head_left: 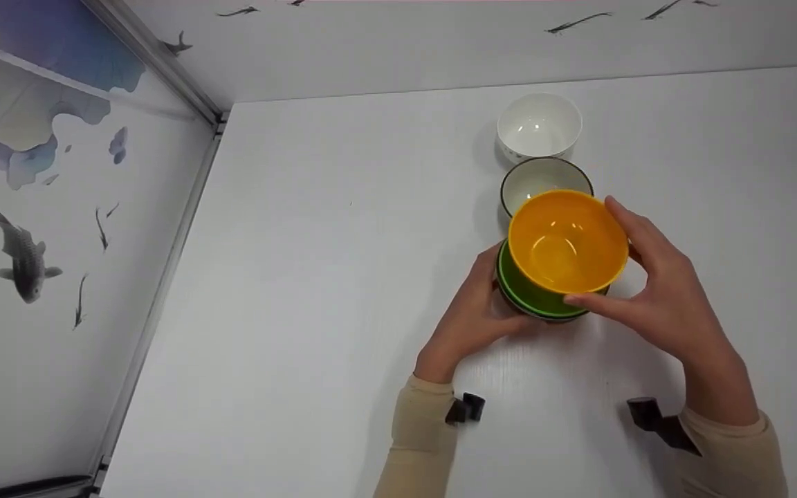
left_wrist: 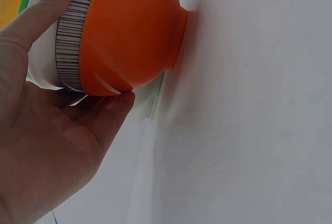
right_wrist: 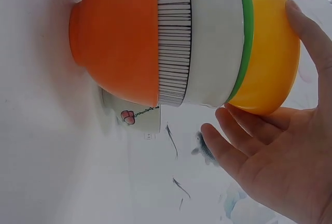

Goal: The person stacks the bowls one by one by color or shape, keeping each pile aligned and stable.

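Note:
A yellow bowl is pinched at its rim between the thumb and fingers of my right hand. It is tilted and overlaps the top of a stack, its lower part hidden behind a green rim in the right wrist view. That stack has a green-lined bowl uppermost, pale outside. Beneath it are a black-and-white striped band and an orange bowl standing on the table. My left hand grips the stack from the left, thumb and fingers around its side.
Behind the stack stands a pale bowl with a dark rim, and beyond it a white bowl. White panels printed with ink fish border the white table at the back and left.

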Tool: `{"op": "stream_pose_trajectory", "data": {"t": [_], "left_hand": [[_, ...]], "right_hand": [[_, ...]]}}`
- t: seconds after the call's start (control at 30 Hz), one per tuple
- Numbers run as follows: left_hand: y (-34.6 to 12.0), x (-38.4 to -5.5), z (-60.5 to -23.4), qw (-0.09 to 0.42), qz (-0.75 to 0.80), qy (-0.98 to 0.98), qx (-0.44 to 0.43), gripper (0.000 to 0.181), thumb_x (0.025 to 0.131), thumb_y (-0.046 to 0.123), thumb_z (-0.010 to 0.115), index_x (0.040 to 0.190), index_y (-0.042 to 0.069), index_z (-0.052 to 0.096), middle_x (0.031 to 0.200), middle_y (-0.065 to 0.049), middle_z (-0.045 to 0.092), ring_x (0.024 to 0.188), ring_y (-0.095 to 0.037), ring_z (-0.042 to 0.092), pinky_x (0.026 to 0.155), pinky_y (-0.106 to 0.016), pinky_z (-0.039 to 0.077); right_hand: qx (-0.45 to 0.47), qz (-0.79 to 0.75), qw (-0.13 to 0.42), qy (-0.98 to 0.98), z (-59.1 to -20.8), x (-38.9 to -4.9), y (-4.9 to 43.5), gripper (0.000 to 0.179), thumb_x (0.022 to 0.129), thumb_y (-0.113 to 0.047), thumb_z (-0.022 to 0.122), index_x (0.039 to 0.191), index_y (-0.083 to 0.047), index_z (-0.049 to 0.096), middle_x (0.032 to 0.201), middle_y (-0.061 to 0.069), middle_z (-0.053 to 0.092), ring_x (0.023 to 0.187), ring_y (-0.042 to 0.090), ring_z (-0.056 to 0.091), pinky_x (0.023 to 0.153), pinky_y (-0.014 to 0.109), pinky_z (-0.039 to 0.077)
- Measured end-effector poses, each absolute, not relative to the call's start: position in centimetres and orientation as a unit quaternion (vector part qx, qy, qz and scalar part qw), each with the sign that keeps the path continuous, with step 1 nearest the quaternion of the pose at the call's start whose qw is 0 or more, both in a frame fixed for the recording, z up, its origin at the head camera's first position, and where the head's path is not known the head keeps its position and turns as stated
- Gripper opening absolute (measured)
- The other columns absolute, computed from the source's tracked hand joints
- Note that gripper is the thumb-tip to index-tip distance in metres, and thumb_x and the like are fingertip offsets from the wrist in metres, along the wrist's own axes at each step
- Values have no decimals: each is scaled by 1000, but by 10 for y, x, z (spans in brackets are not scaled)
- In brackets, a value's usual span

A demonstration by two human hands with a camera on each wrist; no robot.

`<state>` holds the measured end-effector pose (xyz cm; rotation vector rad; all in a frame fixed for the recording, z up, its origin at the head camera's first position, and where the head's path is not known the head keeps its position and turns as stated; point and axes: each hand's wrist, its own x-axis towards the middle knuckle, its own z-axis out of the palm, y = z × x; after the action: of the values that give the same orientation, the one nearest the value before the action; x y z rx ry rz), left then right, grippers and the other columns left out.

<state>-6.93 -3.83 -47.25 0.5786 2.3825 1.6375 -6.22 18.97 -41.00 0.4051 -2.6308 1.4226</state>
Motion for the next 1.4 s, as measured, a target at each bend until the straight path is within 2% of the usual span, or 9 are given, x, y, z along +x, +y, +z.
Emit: {"op": "stream_pose_trajectory", "data": {"t": [0.13, 0.3, 0.5, 0.7, 0.8, 0.97, 1.07, 1.2, 1.4], "left_hand": [[-38, -69, -472, 93, 546, 810, 195, 101, 79, 29, 85, 157, 21, 22, 158, 0, 34, 143, -8, 37, 120, -24, 31], [-38, -69, -472, 103, 549, 809, 181, 101, 78, 30, 86, 157, 23, 23, 158, 2, 35, 143, -6, 37, 122, -25, 30], [-38, -69, -472, 106, 557, 805, 175, 99, 79, 30, 85, 156, 21, 25, 157, 2, 36, 141, -7, 40, 122, -26, 30], [-38, -68, -471, 110, 552, 809, 171, 98, 79, 30, 85, 156, 21, 25, 158, 2, 36, 142, -7, 40, 122, -26, 30], [-38, -69, -472, 110, 551, 809, 170, 98, 79, 30, 85, 156, 21, 25, 158, 2, 36, 142, -7, 39, 122, -26, 30], [-38, -68, -471, 111, 550, 810, 171, 98, 79, 29, 85, 156, 20, 24, 158, 1, 36, 142, -7, 39, 121, -25, 30], [-38, -68, -471, 111, 550, 810, 172, 98, 79, 28, 85, 156, 20, 24, 158, 1, 35, 143, -8, 39, 121, -25, 31], [-38, -68, -471, 111, 550, 809, 173, 99, 79, 27, 85, 156, 20, 24, 158, 1, 35, 143, -7, 38, 121, -25, 30], [-38, -69, -472, 112, 556, 806, 170, 99, 78, 26, 86, 156, 19, 25, 158, 1, 36, 143, -7, 38, 121, -24, 31]], "right_hand": [[143, 466, 46, -872, -412, -63, 191, 109, 64, -11, 94, 155, -22, 36, 153, 8, 47, 132, -14, 39, 102, -2, 30], [148, 463, 27, -874, -414, -64, 194, 109, 64, -14, 95, 155, -25, 36, 154, 7, 46, 138, 5, 44, 103, -1, 29], [153, 454, 9, -878, -415, -64, 195, 108, 66, -18, 94, 155, -31, 34, 156, 2, 44, 141, -2, 38, 108, 3, 28], [158, 444, -3, -882, -416, -64, 196, 107, 68, -20, 93, 155, -36, 32, 158, 1, 42, 145, 12, 38, 113, 8, 27], [158, 444, -7, -882, -416, -64, 196, 108, 68, -20, 93, 155, -37, 32, 158, 1, 42, 145, 9, 37, 121, 25, 32], [159, 443, -11, -882, -418, -64, 197, 108, 68, -20, 93, 155, -37, 32, 158, -1, 42, 144, 4, 36, 121, 25, 32], [163, 442, -12, -882, -418, -65, 198, 108, 68, -20, 93, 155, -36, 32, 158, 0, 41, 145, 3, 34, 122, 32, 32], [167, 438, -14, -883, -419, -65, 198, 108, 67, -21, 94, 155, -35, 33, 158, 2, 41, 146, 4, 33, 112, 60, 33], [171, 441, -17, -881, -419, -65, 198, 108, 67, -21, 94, 155, -35, 33, 158, 2, 41, 146, 3, 32, 111, 66, 33]]}}
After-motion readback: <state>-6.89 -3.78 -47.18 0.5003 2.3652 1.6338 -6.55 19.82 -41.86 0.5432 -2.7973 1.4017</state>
